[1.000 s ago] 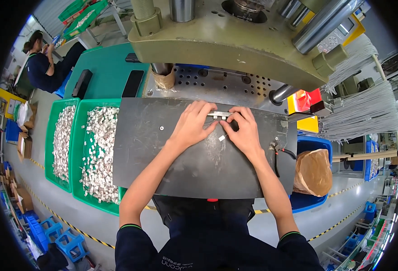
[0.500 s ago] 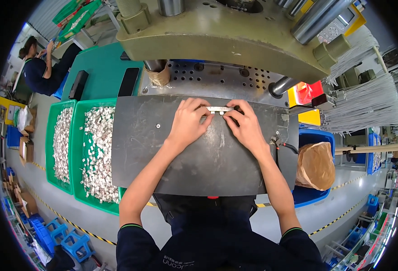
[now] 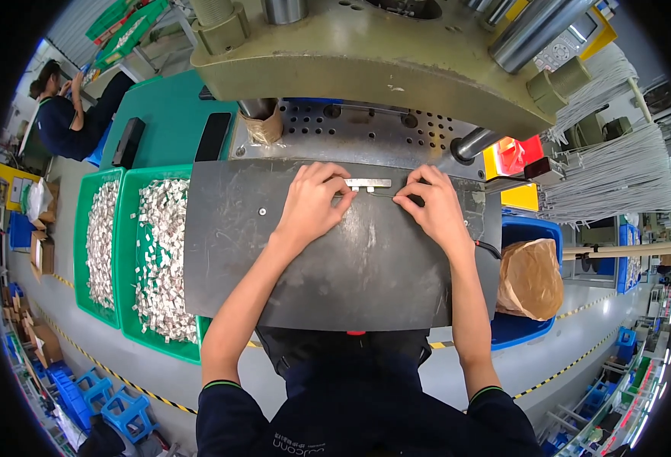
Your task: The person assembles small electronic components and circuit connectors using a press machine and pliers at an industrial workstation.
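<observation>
A short silvery metal bar (image 3: pixel 370 183) lies crosswise near the far edge of the dark grey metal plate (image 3: pixel 350 282). My left hand (image 3: pixel 314 202) is closed at the bar's left end, thumb and fingertips pinched together there. Small pale metal pieces (image 3: pixel 371 190) sit along the bar's near side, one of them right by my left fingertips. From the bar a thin wire-like strand (image 3: pixel 382 196) runs rightward to my right hand (image 3: pixel 436 206), whose thumb and forefinger pinch its end. The bar's right end is apart from my right hand.
A heavy press (image 3: pixel 373 80) stands just beyond the plate. At left are two green trays (image 3: pixel 124 251) of small metal pieces. Red-handled pliers (image 3: pixel 489 248) lie partly hidden by my right forearm. A paper-lined blue bin (image 3: pixel 533 221) and hanging grey wires (image 3: pixel 617 175) are at right.
My right hand has moved rightward off the bar, uncovering its right end. The thin strand now shows between bar and fingers. My left hand stays at the bar's left end.
</observation>
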